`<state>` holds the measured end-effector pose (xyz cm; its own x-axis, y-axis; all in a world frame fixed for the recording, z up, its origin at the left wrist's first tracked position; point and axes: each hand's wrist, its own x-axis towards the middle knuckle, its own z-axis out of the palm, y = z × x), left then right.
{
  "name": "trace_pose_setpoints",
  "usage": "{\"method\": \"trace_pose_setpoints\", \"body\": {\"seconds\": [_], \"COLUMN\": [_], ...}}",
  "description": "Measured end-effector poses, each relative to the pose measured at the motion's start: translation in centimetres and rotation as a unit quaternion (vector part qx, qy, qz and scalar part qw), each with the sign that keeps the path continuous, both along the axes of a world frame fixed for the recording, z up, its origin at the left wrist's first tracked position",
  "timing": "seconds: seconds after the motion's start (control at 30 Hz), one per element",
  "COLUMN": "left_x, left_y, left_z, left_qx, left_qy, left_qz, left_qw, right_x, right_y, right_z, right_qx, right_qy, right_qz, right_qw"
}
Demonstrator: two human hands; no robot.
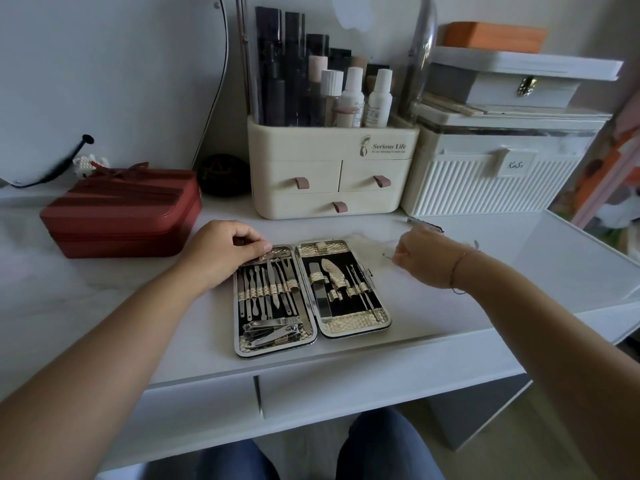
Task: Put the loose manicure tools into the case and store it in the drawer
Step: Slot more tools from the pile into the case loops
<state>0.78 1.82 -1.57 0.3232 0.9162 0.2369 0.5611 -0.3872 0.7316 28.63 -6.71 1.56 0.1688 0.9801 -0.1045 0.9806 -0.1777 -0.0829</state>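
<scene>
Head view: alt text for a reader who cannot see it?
An open manicure case lies on a white desk; the left hand touches its top edge, the right hand pinches a thin tool beside it. Another metal tool lies loose behind.

Single head-worn wide-angle view; looks forward and down onto white marble-patterned desk [104, 289] from above its near edge; close range.

Bare table [519, 271] runs open along the front edge of the case [346, 329] and far right, but the red pouch [121, 216] crowds the left, the cream organizer [332, 181] and white box [485, 183] wall the back, a loose metal tool [424, 225] lies before that box, and the right hand [426, 258], pinching a thin tool [387, 257], hangs beside the case.
</scene>
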Motion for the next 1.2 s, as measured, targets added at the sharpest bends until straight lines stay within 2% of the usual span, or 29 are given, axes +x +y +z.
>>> {"method": "trace_pose_setpoints", "body": {"seconds": [0.07, 0.13, 0.2, 0.27, 0.47, 0.67, 0.77, 1.2], "left_x": [0.0, -0.1, -0.1, 0.0, -0.1, -0.1, 0.0, -0.1], "left_y": [0.0, 0.0, 0.0, 0.1, 0.2, 0.2, 0.2, 0.2], "left_z": [0.0, 0.0, 0.0, 0.1, -0.1, -0.1, -0.1, -0.1], "left_qx": [-0.001, -0.004, -0.004, 0.0, -0.001, -0.003, -0.003, -0.01], "left_qy": [0.002, 0.0, 0.001, 0.003, 0.003, -0.001, -0.004, -0.015], "left_qz": [-0.002, -0.004, -0.003, -0.004, -0.005, -0.008, -0.007, -0.01], "left_qw": [1.0, 1.0, 1.0, 1.0, 1.0, 1.0, 1.0, 1.0], "right_x": [-0.6, -0.9, -1.3, -1.7, -2.9, -3.4, -3.4, -3.5], "right_y": [-0.2, -0.4, -0.4, 0.0, 0.5, 0.7, 0.7, 0.0], "right_z": [0.3, 0.6, 0.3, -0.3, -0.7, -1.2, -1.3, -0.6], "right_qx": [0.041, 0.076, 0.073, 0.081, 0.087, 0.141, 0.151, 0.119], "right_qy": [0.047, 0.16, 0.29, 0.378, 0.548, 0.536, 0.5, 0.446], "right_qz": [0.015, 0.028, 0.031, 0.024, -0.007, 0.001, 0.009, 0.017], "right_qw": [0.998, 0.984, 0.954, 0.922, 0.832, 0.832, 0.853, 0.887]}}
